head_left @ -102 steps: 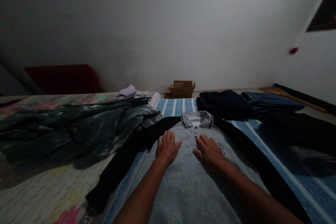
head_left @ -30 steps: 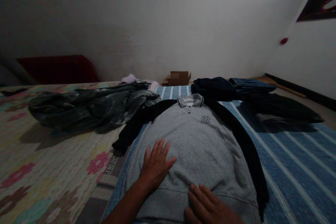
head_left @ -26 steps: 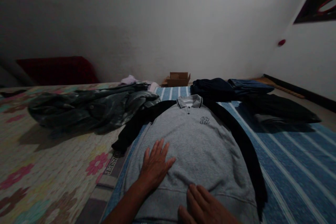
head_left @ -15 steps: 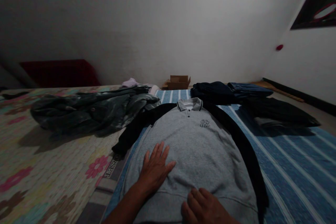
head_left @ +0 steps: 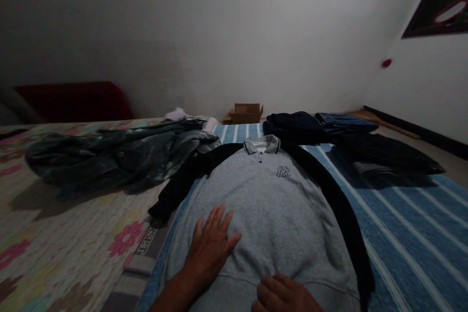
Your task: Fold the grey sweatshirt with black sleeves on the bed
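A grey long-sleeved polo sweatshirt (head_left: pixel 270 209) with black sleeves, a black-edged collar and a chest logo lies face up, its collar away from me. My left hand (head_left: pixel 210 243) rests flat on its lower left front, fingers spread. Near the bottom band, my right hand (head_left: pixel 285 293) is closed with curled fingers against the fabric, and small folds run up from it. Its fingertips are hidden, and the lower part of this hand is cut off by the frame. The hem is mostly out of view.
A crumpled dark camouflage-like garment (head_left: pixel 120 156) lies left on the flowered cover (head_left: pixel 84 219). Dark folded clothes (head_left: pixel 292 126), folded jeans (head_left: pixel 343 122) and a black folded garment (head_left: pixel 391 153) sit at the right on the blue striped sheet (head_left: pixel 413 224). A cardboard box (head_left: pixel 246 116) stands by the wall.
Both hands sit slightly lower in the view. Folds beside my right hand have become more marked. My left hand stays flat on the sweatshirt, and the view has shifted a little.
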A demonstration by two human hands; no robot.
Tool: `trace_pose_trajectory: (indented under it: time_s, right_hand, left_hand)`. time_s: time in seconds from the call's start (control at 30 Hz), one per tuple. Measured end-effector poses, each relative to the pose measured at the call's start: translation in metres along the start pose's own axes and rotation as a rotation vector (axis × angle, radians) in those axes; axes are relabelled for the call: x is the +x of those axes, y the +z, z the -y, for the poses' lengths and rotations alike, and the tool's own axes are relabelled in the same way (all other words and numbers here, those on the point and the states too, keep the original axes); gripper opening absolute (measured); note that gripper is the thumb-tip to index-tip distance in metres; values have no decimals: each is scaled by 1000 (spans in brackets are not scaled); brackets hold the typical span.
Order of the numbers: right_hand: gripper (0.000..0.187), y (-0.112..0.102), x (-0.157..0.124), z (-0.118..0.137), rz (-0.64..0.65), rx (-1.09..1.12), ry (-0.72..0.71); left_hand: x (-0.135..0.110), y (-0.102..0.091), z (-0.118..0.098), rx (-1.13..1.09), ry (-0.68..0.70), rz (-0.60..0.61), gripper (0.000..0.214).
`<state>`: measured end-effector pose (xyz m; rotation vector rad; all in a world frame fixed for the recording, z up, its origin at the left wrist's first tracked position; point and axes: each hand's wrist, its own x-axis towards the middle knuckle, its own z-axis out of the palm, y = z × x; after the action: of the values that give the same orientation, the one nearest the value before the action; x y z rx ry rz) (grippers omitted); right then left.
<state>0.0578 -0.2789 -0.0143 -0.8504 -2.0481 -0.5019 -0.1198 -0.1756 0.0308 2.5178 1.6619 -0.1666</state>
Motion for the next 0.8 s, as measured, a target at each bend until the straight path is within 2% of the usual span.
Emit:
trace_pose_trajectory:
  time_s: [0.17,0.23,0.33,0.5,0.7,0.8]
  right_hand:
    - [25,-6,-10,-5,133,28,-62]
    - [22,-13,-14,-7,134,9,-67]
    - [26,-30,-13,-13,125,-19,-45]
    - [30,-62,-14,-32,325,-88,-200]
    - [36,-78,-47,-40,446,-138,-122]
    - [38,-81,-51,-38,480,-117,-61]
  left_hand:
    - [-6,2,5,8,17,-13,56]
    - [-7,3,6,3,10,-13,56]
    - [-8,2,8,-5,0,-22,57]
    - [-14,3,18,28,-36,-98,58]
    - [-12,10,38,57,-53,-137,59]
    - [-7,11,45,31,-15,-189,56]
